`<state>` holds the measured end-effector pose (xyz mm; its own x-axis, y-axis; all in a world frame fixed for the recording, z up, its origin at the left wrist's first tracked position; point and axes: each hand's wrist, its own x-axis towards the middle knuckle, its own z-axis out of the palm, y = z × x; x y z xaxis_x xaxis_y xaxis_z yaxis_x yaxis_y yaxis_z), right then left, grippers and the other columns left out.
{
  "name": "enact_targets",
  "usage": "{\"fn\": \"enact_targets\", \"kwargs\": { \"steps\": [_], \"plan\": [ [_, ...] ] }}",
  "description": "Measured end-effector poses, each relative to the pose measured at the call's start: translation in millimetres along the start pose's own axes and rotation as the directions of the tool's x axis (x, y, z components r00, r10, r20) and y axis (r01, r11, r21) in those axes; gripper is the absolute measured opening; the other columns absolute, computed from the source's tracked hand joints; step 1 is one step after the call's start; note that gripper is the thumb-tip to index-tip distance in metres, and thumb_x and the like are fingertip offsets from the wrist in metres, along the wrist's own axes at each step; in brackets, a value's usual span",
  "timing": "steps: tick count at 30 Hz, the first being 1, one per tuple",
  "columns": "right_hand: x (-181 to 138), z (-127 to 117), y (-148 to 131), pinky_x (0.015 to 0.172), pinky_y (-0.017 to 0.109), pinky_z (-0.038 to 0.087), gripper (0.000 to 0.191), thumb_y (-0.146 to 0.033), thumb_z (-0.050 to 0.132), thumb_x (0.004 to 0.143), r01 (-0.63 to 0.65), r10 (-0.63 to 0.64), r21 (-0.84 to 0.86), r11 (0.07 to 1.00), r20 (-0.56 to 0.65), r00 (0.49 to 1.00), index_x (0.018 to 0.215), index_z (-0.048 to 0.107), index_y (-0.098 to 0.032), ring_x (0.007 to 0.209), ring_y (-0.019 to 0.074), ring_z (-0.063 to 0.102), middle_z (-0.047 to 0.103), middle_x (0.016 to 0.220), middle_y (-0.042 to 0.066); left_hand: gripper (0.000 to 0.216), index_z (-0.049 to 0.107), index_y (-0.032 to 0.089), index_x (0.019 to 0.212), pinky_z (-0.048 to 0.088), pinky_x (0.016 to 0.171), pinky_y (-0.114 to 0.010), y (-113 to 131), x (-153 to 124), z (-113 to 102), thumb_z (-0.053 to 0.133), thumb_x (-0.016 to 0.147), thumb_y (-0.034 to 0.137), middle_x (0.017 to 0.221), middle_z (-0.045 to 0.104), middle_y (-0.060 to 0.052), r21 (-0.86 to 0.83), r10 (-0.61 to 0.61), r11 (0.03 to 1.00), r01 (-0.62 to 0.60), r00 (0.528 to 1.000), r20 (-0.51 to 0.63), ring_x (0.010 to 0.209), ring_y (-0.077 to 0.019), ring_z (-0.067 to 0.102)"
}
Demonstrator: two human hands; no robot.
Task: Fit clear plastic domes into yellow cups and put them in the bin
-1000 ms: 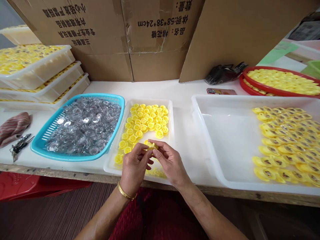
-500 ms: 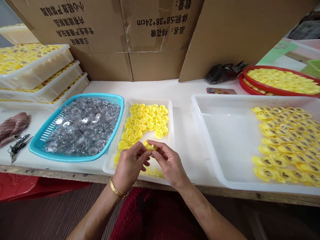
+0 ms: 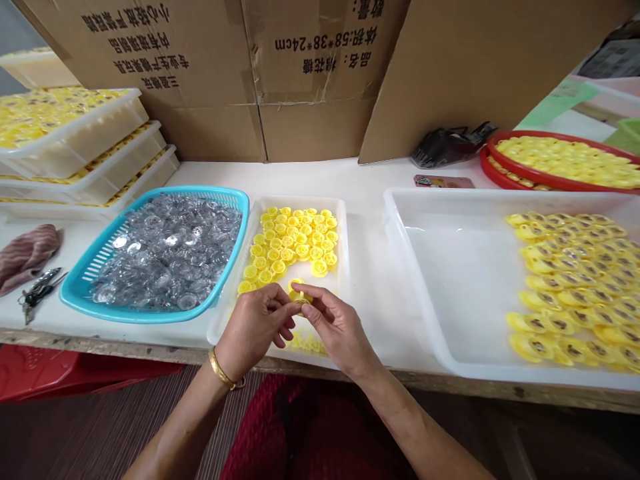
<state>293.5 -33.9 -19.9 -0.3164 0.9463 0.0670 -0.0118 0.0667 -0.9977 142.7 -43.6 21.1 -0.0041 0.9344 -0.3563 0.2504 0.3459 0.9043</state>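
Both hands, the left hand (image 3: 255, 327) and right hand (image 3: 336, 327), pinch one yellow cap (image 3: 299, 295) together above the small white tray (image 3: 345, 280), fingertips meeting for a firm two-sided grip.

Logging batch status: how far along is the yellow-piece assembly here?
Done: rows of finished yellow pieces cover the right part of the large white tray. In hand: left hand and right hand pinch one yellow piece together. Left: many loose yellow rings in the small tray, and the blue basket holds plenty of clear caps.
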Motion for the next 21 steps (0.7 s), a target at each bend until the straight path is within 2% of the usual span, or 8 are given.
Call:
{"fn": "enact_targets", "kwargs": {
  "steps": [3,6,8,11,14,17,21],
  "plan": [
    [0,1,1,0.085,0.032,0.054,0.032,-0.034,0.056,0.088,-0.021,0.021,0.020,1.000,0.007,1.000,0.118,0.060,-0.022,0.095,0.0176,0.066,0.068,0.110,0.005,0.026,0.054,0.016,0.069,0.048,0.037,-0.021,-1,-1,1,0.062,0.078,0.039,0.055,0.061,0.000,0.066,0.039,0.997,-0.036,0.998,-0.041,0.045,-0.0146,0.061],
    [2,1,3,0.087,0.036,0.055,0.036,-0.037,0.057,0.088,-0.058,0.057,0.080,0.995,0.018,0.998,0.121,0.059,-0.022,0.094,0.0186,0.067,0.068,0.110,0.005,0.024,0.056,0.017,0.069,0.049,0.040,-0.020,-3,-3,6,0.060,0.080,0.038,0.055,0.060,0.001,0.188,0.173,0.971,-0.148,0.977,-0.123,0.048,-0.0134,0.061],
    [2,1,5,0.089,0.038,0.054,0.037,-0.038,0.057,0.087,-0.069,0.068,0.121,0.990,0.018,0.998,0.121,0.059,-0.022,0.095,0.0192,0.067,0.067,0.114,0.006,0.024,0.056,0.017,0.069,0.051,0.042,-0.020,-5,-4,9,0.060,0.082,0.037,0.056,0.059,0.002,0.203,0.226,0.960,-0.194,0.963,-0.150,0.049,-0.0130,0.062],
    [2,2,6,0.089,0.038,0.054,0.035,-0.039,0.058,0.087,-0.078,0.078,0.142,0.987,0.006,0.997,0.117,0.061,-0.021,0.096,0.0197,0.067,0.067,0.113,0.006,0.024,0.057,0.017,0.073,0.053,0.044,-0.021,-10,-4,13,0.060,0.082,0.039,0.062,0.061,0.002,0.113,0.223,0.972,-0.206,0.960,-0.167,0.052,-0.0129,0.063],
    [2,2,5,0.087,0.037,0.055,0.032,-0.039,0.059,0.086,-0.098,0.099,0.137,0.986,-0.003,0.995,0.111,0.063,-0.020,0.091,0.0193,0.067,0.070,0.101,0.005,0.023,0.058,0.017,0.076,0.053,0.045,-0.022,-15,-3,16,0.061,0.081,0.039,0.066,0.062,0.001,0.039,0.209,0.978,-0.205,0.961,-0.182,0.053,-0.0125,0.063],
    [3,3,3,0.084,0.036,0.055,0.030,-0.039,0.059,0.086,-0.104,0.107,0.114,0.988,-0.018,0.994,0.108,0.064,-0.019,0.085,0.0180,0.067,0.070,0.092,0.004,0.023,0.057,0.017,0.075,0.053,0.044,-0.022,-17,-2,16,0.061,0.081,0.039,0.063,0.060,0.002,-0.004,0.187,0.982,-0.191,0.967,-0.175,0.052,-0.0124,0.062],
    [2,2,3,0.083,0.035,0.056,0.028,-0.039,0.058,0.086,-0.095,0.100,0.117,0.989,-0.038,0.994,0.105,0.065,-0.019,0.084,0.0173,0.067,0.070,0.092,0.004,0.025,0.056,0.016,0.074,0.052,0.044,-0.022,-16,1,16,0.062,0.080,0.040,0.060,0.059,0.002,-0.045,0.151,0.986,-0.159,0.979,-0.137,0.050,-0.0125,0.061]
  ]
}}
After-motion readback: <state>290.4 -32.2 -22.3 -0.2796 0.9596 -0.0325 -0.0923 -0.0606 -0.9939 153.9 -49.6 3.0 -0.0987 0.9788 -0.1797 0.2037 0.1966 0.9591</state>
